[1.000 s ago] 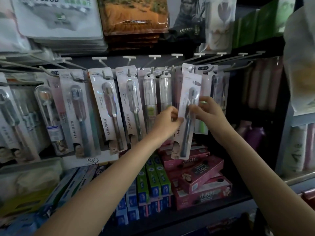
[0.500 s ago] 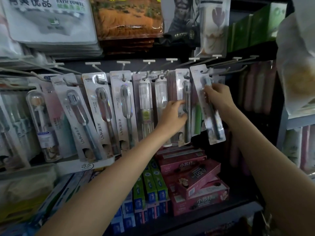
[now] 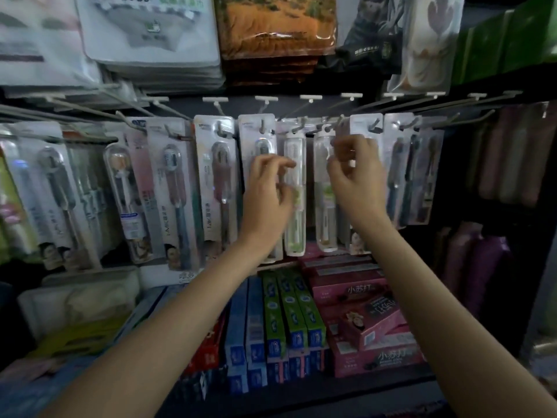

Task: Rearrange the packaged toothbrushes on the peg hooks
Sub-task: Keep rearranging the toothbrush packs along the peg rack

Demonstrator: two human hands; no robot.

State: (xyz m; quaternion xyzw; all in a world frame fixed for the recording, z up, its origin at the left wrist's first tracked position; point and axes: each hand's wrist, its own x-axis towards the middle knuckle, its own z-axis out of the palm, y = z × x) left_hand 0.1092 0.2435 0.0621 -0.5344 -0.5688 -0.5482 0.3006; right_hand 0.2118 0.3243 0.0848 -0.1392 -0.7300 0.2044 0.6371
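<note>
Head view: our left hand [image 3: 266, 194] hovers with fingers [image 3: 286, 165] loosely curled, holding nothing, just in front of a clear tube pack [image 3: 294, 194]. Our right hand [image 3: 355, 173] has curled fingers at the top of the next tube pack [image 3: 325, 191]; whether they pinch it, we cannot tell. Above the fingertips the packs hang from peg hooks [image 3: 301, 123]. We judge them light, stiff and slick; best held by the card near the hang hole.
</note>
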